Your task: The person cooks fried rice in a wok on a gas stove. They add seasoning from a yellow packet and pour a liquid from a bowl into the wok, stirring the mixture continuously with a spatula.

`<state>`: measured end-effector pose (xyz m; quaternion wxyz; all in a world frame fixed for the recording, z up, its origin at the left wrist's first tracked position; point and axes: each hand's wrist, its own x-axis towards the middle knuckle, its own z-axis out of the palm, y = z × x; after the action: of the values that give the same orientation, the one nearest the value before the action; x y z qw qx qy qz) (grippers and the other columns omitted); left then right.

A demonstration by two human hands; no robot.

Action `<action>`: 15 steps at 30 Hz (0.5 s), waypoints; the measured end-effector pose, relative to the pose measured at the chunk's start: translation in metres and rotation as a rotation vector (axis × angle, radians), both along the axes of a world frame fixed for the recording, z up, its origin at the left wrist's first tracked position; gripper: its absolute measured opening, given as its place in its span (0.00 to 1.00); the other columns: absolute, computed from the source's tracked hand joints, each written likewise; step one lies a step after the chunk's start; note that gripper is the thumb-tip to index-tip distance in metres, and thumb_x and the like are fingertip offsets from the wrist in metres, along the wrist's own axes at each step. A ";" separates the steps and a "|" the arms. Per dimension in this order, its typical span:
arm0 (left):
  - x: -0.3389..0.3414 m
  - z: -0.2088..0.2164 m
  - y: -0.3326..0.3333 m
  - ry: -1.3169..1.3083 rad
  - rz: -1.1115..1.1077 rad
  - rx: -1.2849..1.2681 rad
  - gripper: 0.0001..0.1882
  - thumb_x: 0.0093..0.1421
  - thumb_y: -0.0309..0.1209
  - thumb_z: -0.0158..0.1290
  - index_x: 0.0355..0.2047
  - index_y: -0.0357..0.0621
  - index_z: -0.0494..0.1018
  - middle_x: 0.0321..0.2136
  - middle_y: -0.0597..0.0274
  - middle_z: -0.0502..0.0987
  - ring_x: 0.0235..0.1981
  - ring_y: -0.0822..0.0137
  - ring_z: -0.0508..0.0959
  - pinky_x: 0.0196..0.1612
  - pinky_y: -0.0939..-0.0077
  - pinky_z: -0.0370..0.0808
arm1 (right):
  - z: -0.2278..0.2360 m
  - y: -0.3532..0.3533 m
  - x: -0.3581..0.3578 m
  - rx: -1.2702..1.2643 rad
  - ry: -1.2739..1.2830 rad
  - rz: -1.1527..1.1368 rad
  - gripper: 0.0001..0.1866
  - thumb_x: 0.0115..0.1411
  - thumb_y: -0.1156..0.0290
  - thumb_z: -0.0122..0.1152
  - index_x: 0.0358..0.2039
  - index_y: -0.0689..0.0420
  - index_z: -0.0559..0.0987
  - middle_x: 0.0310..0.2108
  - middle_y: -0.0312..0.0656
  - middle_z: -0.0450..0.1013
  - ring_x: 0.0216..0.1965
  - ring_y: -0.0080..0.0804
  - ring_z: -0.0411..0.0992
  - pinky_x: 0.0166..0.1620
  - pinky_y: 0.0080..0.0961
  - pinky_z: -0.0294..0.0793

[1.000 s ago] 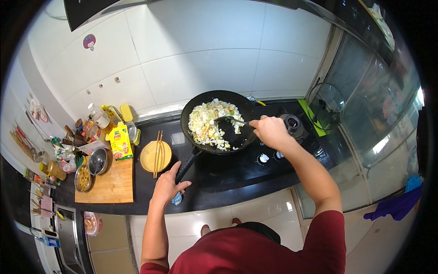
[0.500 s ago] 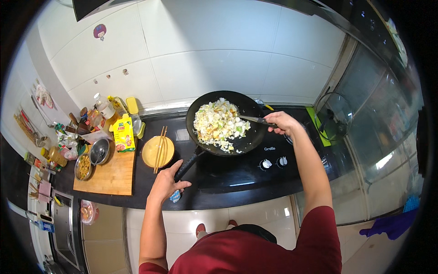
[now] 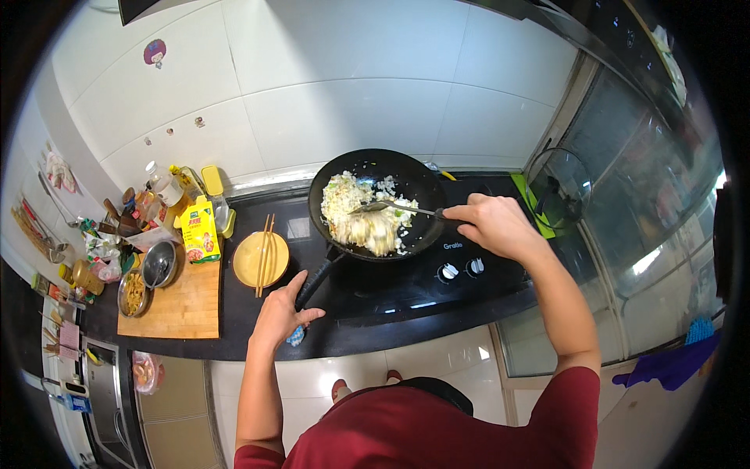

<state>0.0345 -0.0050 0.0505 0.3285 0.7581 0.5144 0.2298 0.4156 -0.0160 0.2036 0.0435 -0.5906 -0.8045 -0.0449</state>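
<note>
Food [image 3: 361,209] in white, yellow and green bits lies in one black pan [image 3: 424,187]. Right hand [image 3: 494,227] grasps one spatula [image 3: 414,209] in it; left hand [image 3: 278,316] spreads thumb and forefinger about the handle [image 3: 316,281], grip unclear. Two chopsticks [image 3: 263,254] cross one yellow bowl [image 3: 245,259]; one of two metal bowls [image 3: 160,262] holds brownish pieces [image 3: 133,294].

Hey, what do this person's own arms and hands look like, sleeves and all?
The left hand and right hand are both gloveless. The arms are bare below short, dark red sleeves, which match the shirt. No watch or bracelet shows; I can't tell about rings.
</note>
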 end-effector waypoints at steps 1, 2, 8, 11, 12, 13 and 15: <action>-0.001 -0.002 0.000 -0.010 0.007 -0.028 0.42 0.44 0.35 0.71 0.59 0.37 0.66 0.30 0.44 0.79 0.27 0.57 0.82 0.36 0.66 0.77 | 0.013 -0.009 -0.004 -0.032 -0.026 0.002 0.16 0.53 0.66 0.64 0.44 0.46 0.82 0.31 0.45 0.75 0.33 0.45 0.76 0.38 0.40 0.75; -0.003 -0.004 0.000 -0.020 0.017 -0.057 0.43 0.44 0.35 0.71 0.59 0.37 0.66 0.31 0.43 0.79 0.27 0.56 0.82 0.37 0.66 0.77 | 0.026 -0.018 -0.009 -0.063 -0.051 0.008 0.16 0.54 0.65 0.63 0.44 0.46 0.82 0.31 0.45 0.76 0.34 0.45 0.76 0.38 0.40 0.75; -0.003 -0.011 0.003 -0.019 0.004 -0.056 0.44 0.44 0.39 0.71 0.59 0.38 0.66 0.34 0.41 0.79 0.30 0.52 0.82 0.39 0.63 0.76 | -0.009 -0.017 -0.036 -0.065 -0.109 0.075 0.10 0.53 0.68 0.59 0.37 0.47 0.83 0.27 0.45 0.77 0.30 0.45 0.78 0.32 0.40 0.76; -0.004 -0.018 0.006 -0.002 -0.023 0.013 0.44 0.43 0.39 0.71 0.59 0.38 0.66 0.34 0.41 0.78 0.33 0.49 0.81 0.40 0.62 0.76 | -0.053 0.007 -0.039 0.005 -0.141 -0.025 0.15 0.54 0.69 0.58 0.44 0.44 0.81 0.25 0.45 0.76 0.28 0.44 0.77 0.30 0.38 0.76; -0.001 -0.017 0.007 -0.011 -0.030 -0.021 0.44 0.43 0.39 0.71 0.59 0.38 0.66 0.34 0.40 0.78 0.34 0.48 0.81 0.41 0.61 0.76 | -0.071 0.015 -0.031 0.073 -0.167 -0.054 0.14 0.55 0.70 0.56 0.42 0.44 0.82 0.24 0.44 0.76 0.26 0.43 0.78 0.29 0.37 0.76; -0.002 -0.015 0.007 -0.018 -0.022 -0.054 0.44 0.43 0.39 0.71 0.59 0.38 0.66 0.34 0.40 0.78 0.36 0.47 0.80 0.41 0.61 0.76 | -0.077 0.023 -0.028 0.141 -0.192 -0.067 0.13 0.56 0.72 0.54 0.40 0.44 0.82 0.23 0.43 0.77 0.24 0.43 0.78 0.28 0.37 0.76; -0.004 -0.017 0.007 -0.023 -0.019 -0.059 0.44 0.43 0.39 0.71 0.59 0.38 0.66 0.34 0.40 0.78 0.37 0.46 0.80 0.41 0.61 0.75 | -0.058 0.027 -0.015 0.060 -0.175 -0.132 0.18 0.57 0.72 0.53 0.45 0.38 0.82 0.28 0.43 0.79 0.31 0.41 0.80 0.32 0.36 0.78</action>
<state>0.0301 0.0025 0.0336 0.3587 0.7502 0.5101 0.2200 0.4005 0.0110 0.1451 -0.0122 -0.6344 -0.7630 -0.1233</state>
